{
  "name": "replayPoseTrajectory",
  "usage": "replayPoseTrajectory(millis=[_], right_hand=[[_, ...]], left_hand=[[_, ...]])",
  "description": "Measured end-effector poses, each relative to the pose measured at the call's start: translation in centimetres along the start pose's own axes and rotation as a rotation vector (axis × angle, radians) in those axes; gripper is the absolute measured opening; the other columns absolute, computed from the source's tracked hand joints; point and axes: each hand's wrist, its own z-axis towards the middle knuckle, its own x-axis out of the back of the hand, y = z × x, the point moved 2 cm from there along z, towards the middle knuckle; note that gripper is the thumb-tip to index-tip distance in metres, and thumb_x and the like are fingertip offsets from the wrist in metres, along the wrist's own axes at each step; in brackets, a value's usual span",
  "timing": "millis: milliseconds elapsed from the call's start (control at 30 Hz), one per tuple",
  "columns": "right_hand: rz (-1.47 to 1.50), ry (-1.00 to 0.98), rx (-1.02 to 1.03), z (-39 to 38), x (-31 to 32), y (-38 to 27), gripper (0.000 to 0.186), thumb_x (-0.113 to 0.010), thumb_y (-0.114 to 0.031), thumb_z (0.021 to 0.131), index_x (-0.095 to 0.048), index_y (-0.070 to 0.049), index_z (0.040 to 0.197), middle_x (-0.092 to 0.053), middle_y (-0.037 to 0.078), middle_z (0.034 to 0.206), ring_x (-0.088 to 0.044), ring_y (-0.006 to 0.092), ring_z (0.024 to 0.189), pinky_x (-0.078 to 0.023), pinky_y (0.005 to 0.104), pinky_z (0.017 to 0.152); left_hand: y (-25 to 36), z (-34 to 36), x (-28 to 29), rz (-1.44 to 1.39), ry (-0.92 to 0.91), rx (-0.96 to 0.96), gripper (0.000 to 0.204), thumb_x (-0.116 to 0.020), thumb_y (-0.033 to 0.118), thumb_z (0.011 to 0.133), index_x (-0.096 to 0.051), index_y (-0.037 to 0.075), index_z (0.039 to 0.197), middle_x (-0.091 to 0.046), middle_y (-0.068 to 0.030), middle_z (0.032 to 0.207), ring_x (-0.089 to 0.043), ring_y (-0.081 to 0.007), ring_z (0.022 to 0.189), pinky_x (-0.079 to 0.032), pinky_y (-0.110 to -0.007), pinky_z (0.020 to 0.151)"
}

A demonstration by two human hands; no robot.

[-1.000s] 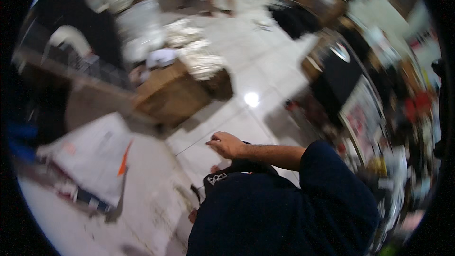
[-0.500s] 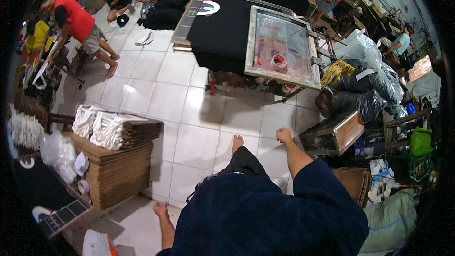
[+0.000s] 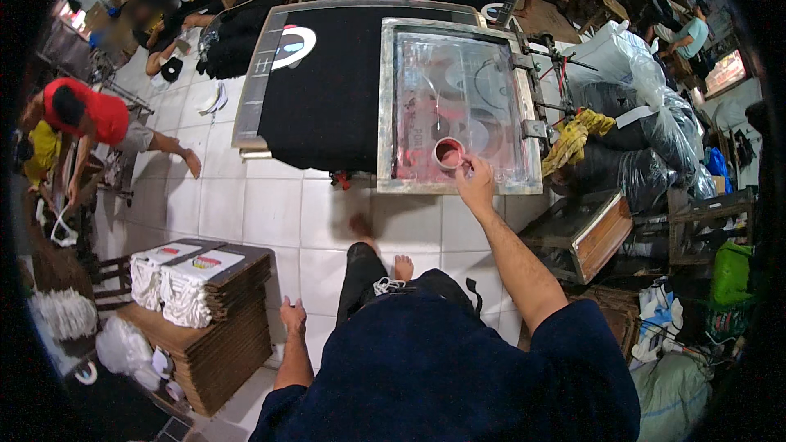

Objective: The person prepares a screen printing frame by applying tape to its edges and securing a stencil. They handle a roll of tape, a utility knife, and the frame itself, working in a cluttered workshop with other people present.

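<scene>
My right hand (image 3: 476,183) reaches forward with its fingers closed on the rim of a small round tub (image 3: 448,153) that holds red ink. The tub stands on the mesh of a framed printing screen (image 3: 388,106), which is smeared with red. Clamps (image 3: 535,128) sit along the screen's right side. Left of the screen, black fabric (image 3: 332,119) with a white ring print lies over a board. My left hand (image 3: 292,317) hangs low beside me, empty, its fingers loosely apart. It is nearest to the brown stack of boards (image 3: 196,360).
White printed cloths (image 3: 176,282) top the stack at left. A yellow cloth (image 3: 578,137), plastic-wrapped black bundles (image 3: 626,168) and a wooden-sided frame (image 3: 581,233) crowd the right. A person in red (image 3: 98,115) bends at far left; others are farther back.
I have moved closer to the screen. My right hand has gone forward from open air to the ink tub and taken its rim. The left hand still hangs low and empty.
</scene>
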Motion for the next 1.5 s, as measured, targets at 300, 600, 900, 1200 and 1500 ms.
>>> replayPoseTrajectory(millis=[300, 600, 900, 1200, 1500], right_hand=[[-0.193, -0.079, -0.338, 12.6, -6.4, -0.7, 0.067, -0.079, -0.053, 0.08, -0.068, -0.009, 0.13, -0.064, 0.017, 0.126, -0.055, 0.0386, 0.122, -0.041, 0.0537, 0.106], [-0.11, -0.119, -0.293, 24.8, -12.1, 2.3, 0.043, -0.077, -0.04, 0.088, -0.073, -0.014, 0.122, -0.072, 0.011, 0.109, -0.065, 0.0332, 0.108, -0.05, 0.0476, 0.096], [-0.002, -0.322, -0.13, 36.1, -17.1, 4.0, 0.026, -0.078, -0.031, 0.087, -0.078, -0.009, 0.102, -0.077, 0.011, 0.093, -0.073, 0.0293, 0.088, -0.057, 0.0425, 0.08], [0.355, -0.742, -0.179, 38.7, -16.5, 3.6, 0.016, -0.071, -0.027, 0.088, -0.074, -0.012, 0.09, -0.071, 0.001, 0.083, -0.064, 0.0135, 0.073, -0.052, 0.0334, 0.067], [0.665, -0.895, -0.024, 35.9, -8.6, -0.4, 0.009, -0.075, -0.015, 0.087, -0.073, -0.007, 0.092, -0.069, 0.0, 0.086, -0.06, 0.0116, 0.08, -0.05, 0.0288, 0.076]], left_hand=[[17.4, 6.6, 1.2, 0.263, 0.005, 0.159, 0.044, -0.083, 0.04, 0.084, -0.079, -0.001, 0.098, -0.076, -0.021, 0.107, -0.073, -0.0327, 0.105, -0.059, -0.043, 0.085], [24.7, 11.5, 4.0, -0.375, -0.287, 0.144, 0.012, -0.071, 0.0, 0.085, -0.064, -0.006, 0.077, -0.069, -0.0156, 0.074, -0.068, -0.0234, 0.056, -0.059, -0.038, 0.049], [24.2, 1.3, 5.2, -0.306, -0.254, 0.29, 0.027, -0.076, 0.013, 0.092, -0.061, 0.001, 0.074, -0.069, -0.012, 0.067, -0.069, -0.0231, 0.052, -0.057, -0.038, 0.043], [31.7, -8.7, 0.0, -0.437, -0.373, 0.069, 0.02, -0.072, 0.019, 0.097, -0.071, 0.0, 0.092, -0.075, -0.0104, 0.084, -0.073, -0.0173, 0.071, -0.058, -0.031, 0.06], [58.1, -12.8, -2.8, -0.495, -0.46, -0.644, 0.026, -0.071, 0.019, 0.099, -0.073, -0.002, 0.114, -0.076, -0.0094, 0.105, -0.069, -0.0146, 0.094, -0.055, -0.029, 0.084]])
